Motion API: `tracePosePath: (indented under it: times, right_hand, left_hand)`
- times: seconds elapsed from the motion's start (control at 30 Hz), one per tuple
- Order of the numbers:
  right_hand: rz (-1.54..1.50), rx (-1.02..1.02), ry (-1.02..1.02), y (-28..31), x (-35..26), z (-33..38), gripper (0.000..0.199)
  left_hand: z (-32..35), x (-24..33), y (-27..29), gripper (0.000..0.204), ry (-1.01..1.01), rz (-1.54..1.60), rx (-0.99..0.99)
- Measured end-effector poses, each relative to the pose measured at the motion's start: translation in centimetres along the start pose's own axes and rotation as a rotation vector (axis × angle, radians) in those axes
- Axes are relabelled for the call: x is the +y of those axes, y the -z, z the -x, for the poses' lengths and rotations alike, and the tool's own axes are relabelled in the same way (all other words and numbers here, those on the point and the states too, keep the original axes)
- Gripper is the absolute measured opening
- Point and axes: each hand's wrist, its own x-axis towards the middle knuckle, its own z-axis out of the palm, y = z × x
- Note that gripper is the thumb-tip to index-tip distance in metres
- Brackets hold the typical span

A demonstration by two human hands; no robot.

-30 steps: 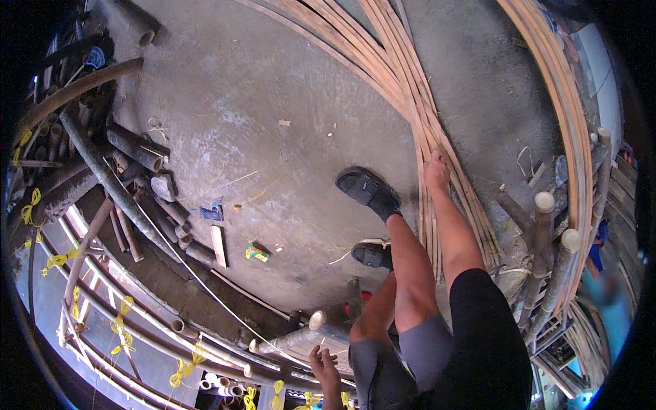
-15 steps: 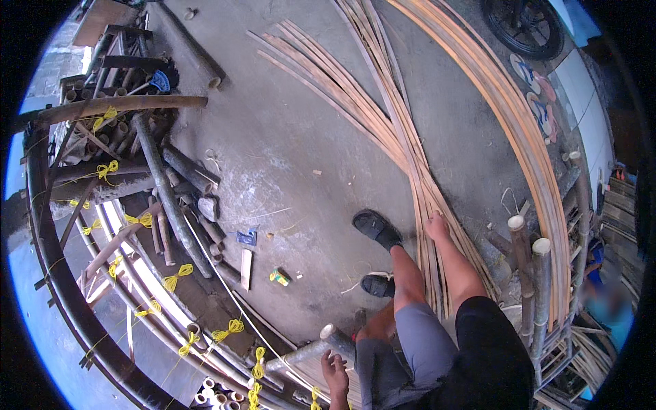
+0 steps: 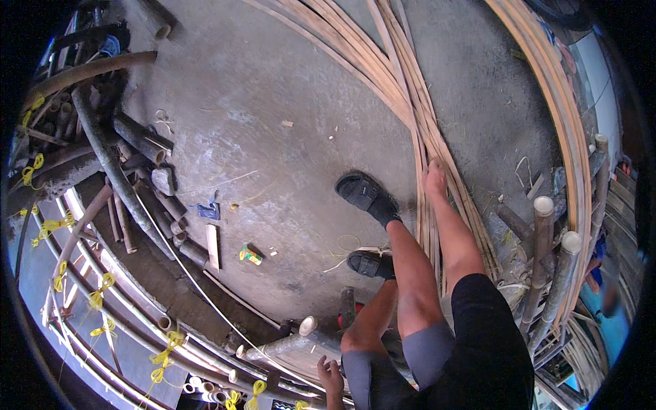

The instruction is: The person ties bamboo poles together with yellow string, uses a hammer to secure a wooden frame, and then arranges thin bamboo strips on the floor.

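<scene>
Two bare hands show: the right hand (image 3: 434,179) reaches down to a crossed bundle of long wooden strips (image 3: 432,133) on the concrete floor (image 3: 273,130), while the left hand (image 3: 331,377) hangs near the lower edge, empty, fingers loosely curled. The right grip lies against the strips, just on the person's side of the crossing; whether it closes around any, I cannot tell.

Possible trouble: since the strips overlap, lifting one could drag or splay its neighbours. Being long and loose, they might swing into the sandal (image 3: 369,195) just left of them or knock the bamboo posts (image 3: 543,229) at right. Rough edges could also splinter bare skin.

Compared with half a second ago, the view has shifted: the strips' far ends are now off the top, and the black wheel (image 3: 562,18) at upper right is mostly cut away. The right hand remains near the crossing; the left is still empty.
</scene>
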Motion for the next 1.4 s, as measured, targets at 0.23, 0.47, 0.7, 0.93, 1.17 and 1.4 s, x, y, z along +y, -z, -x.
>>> tracePosePath:
  times: [0.23, 0.47, 0.7, 0.93, 1.17, 1.4]
  right_hand:
    - [-0.489, 0.231, 0.134, 12.8, -3.2, 12.6, 0.037]
    - [-0.948, 0.503, 0.466, 39.8, -16.7, 29.4, 0.033]
    - [-0.851, 0.743, 1.017, 62.7, -36.0, 40.2, 0.025]
    - [-1.371, -0.003, 1.464, 68.0, -50.1, 59.6, 0.018]
    - [-1.36, -1.4, 1.131, 68.1, -41.1, 84.5, 0.02]
    - [-0.728, -1.642, 1.071, 50.6, -27.9, 90.8, 0.022]
  left_hand:
    - [3.7, 5.9, 2.2, 0.048, -0.099, 0.115, 0.028]
    - [11.7, 13.3, 4.7, 0.048, -0.398, 0.182, 0.077]
    - [24.8, 30.3, 13.3, 0.046, -0.827, 0.349, 0.162]
    - [34.8, 33.7, 21.4, 0.046, -1.145, 0.449, 0.407]
    - [45.5, 22.4, 24.5, 0.038, -0.962, 0.623, 0.637]
    - [52.2, -1.8, 21.3, 0.04, -0.229, 0.52, 1.199]
